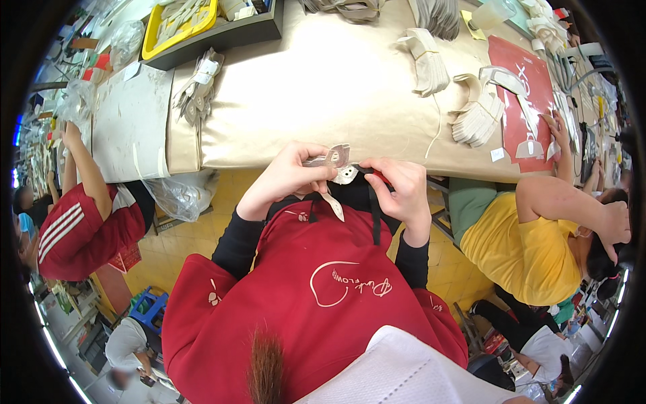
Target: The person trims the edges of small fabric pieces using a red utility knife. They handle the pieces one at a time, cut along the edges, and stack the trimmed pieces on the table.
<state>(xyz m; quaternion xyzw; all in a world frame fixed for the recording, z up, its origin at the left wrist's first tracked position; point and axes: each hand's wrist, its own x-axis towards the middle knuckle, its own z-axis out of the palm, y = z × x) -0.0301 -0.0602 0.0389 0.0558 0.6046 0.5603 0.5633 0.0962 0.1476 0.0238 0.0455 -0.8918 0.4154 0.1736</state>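
At the near edge of the table, my left hand (294, 175) is closed on a cut pale strip (332, 205) whose pointed end hangs below the fingers. A see-through template (338, 156) also stands out above those fingers. Just beside it is a small whitish piece with dark holes (346, 176), between my two hands. My right hand (402, 186) is closed, thumb and forefinger together, around a dark strap (375, 214) that hangs down over my red apron. A bit of red shows between its fingers; what it belongs to is hidden.
Bundles of pale strips (427, 64) and a fanned stack (476, 114) lie right on the table. Another bundle (199, 84) lies left, below a black tray (262, 30) with a yellow bin (161, 40). A red sheet (521, 81) is far right. People sit on both sides.
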